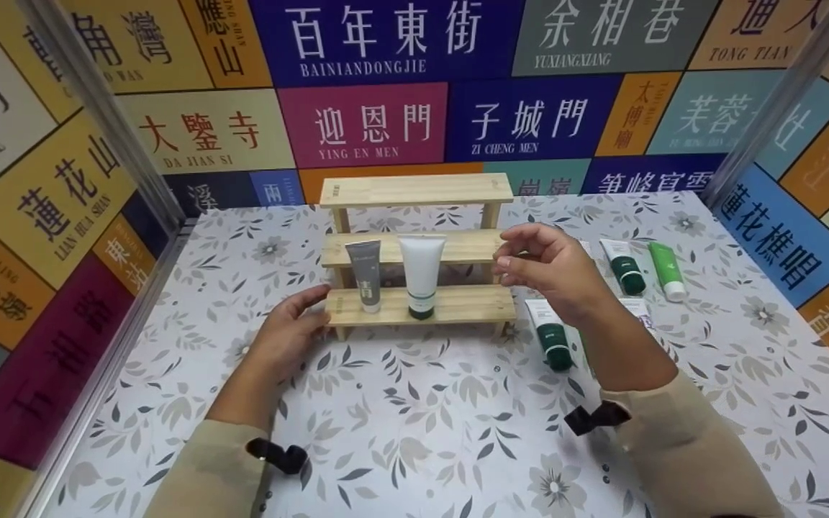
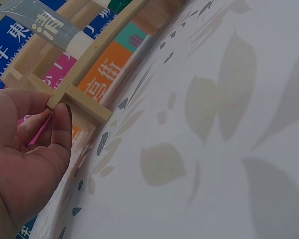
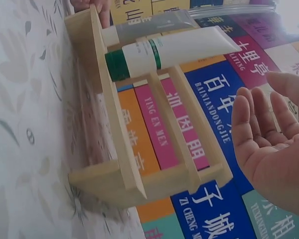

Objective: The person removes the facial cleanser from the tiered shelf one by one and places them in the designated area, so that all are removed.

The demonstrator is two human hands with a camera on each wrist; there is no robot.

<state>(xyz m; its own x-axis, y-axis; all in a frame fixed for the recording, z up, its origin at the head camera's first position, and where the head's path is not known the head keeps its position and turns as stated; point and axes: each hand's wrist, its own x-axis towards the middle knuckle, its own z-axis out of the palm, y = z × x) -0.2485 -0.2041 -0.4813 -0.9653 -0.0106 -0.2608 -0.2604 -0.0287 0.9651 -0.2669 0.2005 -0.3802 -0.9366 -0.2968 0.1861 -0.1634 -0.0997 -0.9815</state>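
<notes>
A three-step wooden display rack stands on the floral-patterned table. On its lowest step a grey tube and a white tube with a dark green cap stand upright on their caps. My left hand pinches the left end of that lowest step; thumb and fingers meet at the board's corner in the left wrist view. Beside the right end of the middle step, my right hand is raised with loosely bent fingers and nothing in them. The right wrist view shows this hand apart from the rack.
Right of the rack lie a white-and-green tube, another like it and a bright green tube. More tubes are partly hidden under my right forearm. Panels with large printed characters enclose the table at the back and sides.
</notes>
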